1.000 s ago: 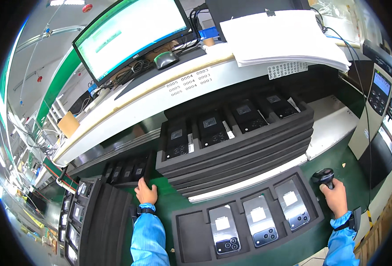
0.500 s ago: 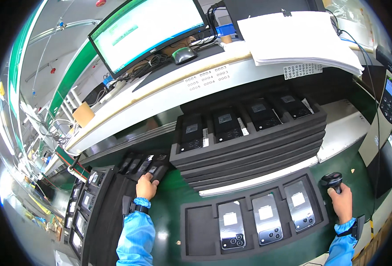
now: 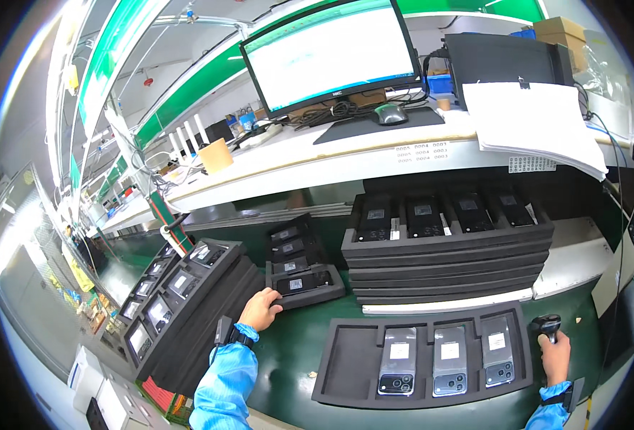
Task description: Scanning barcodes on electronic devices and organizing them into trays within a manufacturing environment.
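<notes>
My left hand (image 3: 261,309) is at the near left corner of a black foam tray (image 3: 324,294), fingers curled over its edge. Several dark phones with pale labels lie in that tray, one phone (image 3: 300,282) just beyond my fingertips. In my right hand (image 3: 555,355) is a black handheld scanner (image 3: 546,326), upright, its head toward the shelf. Between my hands lies another foam tray (image 3: 356,358) with three phones, camera ends toward me: a left phone (image 3: 399,362), a middle phone (image 3: 450,360) and a right phone (image 3: 497,351). Its leftmost slot holds no phone.
A stack of foam trays (image 3: 446,269) with dark phones stands under the shelf (image 3: 317,161). More stacked trays (image 3: 202,308) tilt at the left beside a post. Above are a monitor (image 3: 331,61), a mouse (image 3: 390,114) and a paper stack (image 3: 528,122). A device stands at far right.
The view has swung left, so the bench things appear farther right. My left hand stays at the tray corner, and my right hand still holds the scanner beside the three phones.
</notes>
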{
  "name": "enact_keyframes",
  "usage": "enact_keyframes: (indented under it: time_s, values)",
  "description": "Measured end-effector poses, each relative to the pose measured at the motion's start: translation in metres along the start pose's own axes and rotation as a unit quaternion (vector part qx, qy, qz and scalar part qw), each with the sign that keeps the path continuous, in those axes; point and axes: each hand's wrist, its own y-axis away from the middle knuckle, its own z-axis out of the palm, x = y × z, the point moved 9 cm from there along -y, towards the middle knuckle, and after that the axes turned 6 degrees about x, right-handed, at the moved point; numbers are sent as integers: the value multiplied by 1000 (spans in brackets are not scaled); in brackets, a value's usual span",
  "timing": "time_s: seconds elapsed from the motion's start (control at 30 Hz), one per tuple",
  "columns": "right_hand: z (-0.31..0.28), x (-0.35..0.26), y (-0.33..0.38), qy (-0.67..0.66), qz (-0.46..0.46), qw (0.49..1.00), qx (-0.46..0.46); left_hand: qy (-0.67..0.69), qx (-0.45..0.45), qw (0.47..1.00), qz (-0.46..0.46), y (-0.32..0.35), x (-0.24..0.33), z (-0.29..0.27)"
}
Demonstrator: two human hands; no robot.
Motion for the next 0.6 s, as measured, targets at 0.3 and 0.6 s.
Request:
enact_keyframes:
  time_s: [0.3, 0.6]
  values:
    - [-2, 9, -2, 12, -1, 1000, -12, 17, 75, 997, 20, 29, 12, -54]
    - [2, -55, 12, 88, 51, 992, -72, 5, 44, 999, -32, 152, 0, -132]
